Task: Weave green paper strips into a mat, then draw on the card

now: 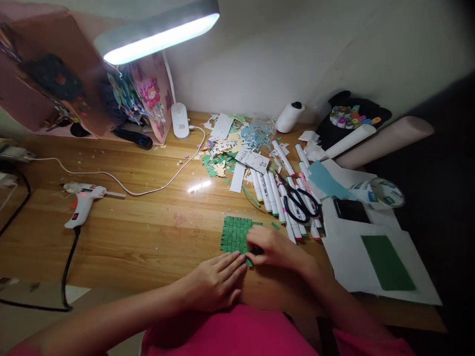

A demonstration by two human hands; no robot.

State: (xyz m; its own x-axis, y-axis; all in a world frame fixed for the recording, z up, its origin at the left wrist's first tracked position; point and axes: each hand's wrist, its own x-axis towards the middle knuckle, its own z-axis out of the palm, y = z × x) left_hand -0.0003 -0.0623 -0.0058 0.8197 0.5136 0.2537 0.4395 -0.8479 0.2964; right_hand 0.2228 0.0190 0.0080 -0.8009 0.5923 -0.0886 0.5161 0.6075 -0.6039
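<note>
A small mat woven from green paper strips (pixel 234 233) lies flat on the wooden desk in front of me. My left hand (pixel 217 283) rests flat at its near edge, fingers stretched out and their tips touching it. At the mat's right side, my right hand (pixel 272 247) is curled, with thumb and fingers closed around a green paper strip at the edge. That hand covers part of the mat's right side. A short green strip end (pixel 257 224) pokes out beyond the knuckles, and a loose green scrap (pixel 275 225) lies close by.
Black-handled scissors (pixel 302 203) lie on several white markers (pixel 272 193). Paper scraps (pixel 222 155) are heaped behind. A glue gun (pixel 82 202) with a lit red light stands left. To the right are a green sheet (pixel 388 262), a tape roll (pixel 386 193) and a phone (pixel 352 211). A lamp (pixel 163 37) hangs above.
</note>
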